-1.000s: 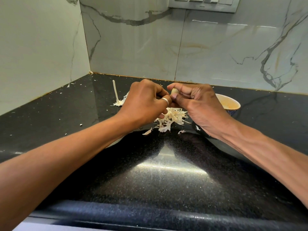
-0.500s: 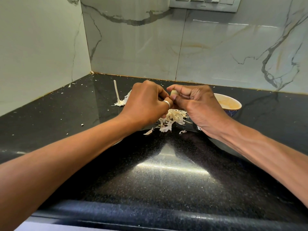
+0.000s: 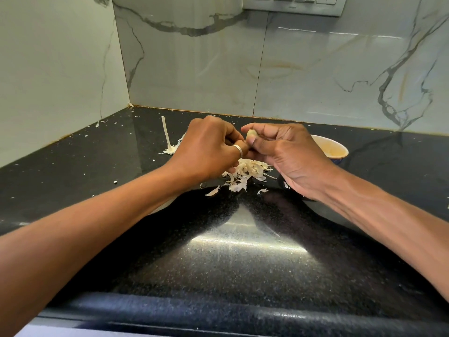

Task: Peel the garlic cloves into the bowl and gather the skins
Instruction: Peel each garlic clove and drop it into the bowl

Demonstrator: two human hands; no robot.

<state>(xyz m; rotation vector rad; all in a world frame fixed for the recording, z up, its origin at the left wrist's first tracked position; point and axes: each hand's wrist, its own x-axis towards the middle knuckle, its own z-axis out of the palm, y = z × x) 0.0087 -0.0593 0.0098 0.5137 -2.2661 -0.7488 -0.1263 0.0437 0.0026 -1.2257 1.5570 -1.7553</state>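
A pale garlic clove [image 3: 251, 135] is pinched between the thumb and fingers of my right hand [image 3: 289, 156], above the black counter. My left hand [image 3: 209, 149], with a ring on one finger, has its fingertips curled in against the clove's lower end; what they pinch is hidden. Beneath both hands lies a loose pile of white garlic skins [image 3: 245, 173]. A small bowl [image 3: 332, 149] stands just behind my right hand, partly hidden by it.
A long garlic stem with more skins [image 3: 168, 142] lies behind my left hand. Small skin flakes dot the black counter [image 3: 73, 166]. Marble walls meet in the corner at the back left, and a switch panel [image 3: 294, 6] is on the wall above.
The hands have stayed in place over the skin pile. The clove has turned slightly in my right fingers while my left fingertips work at it.
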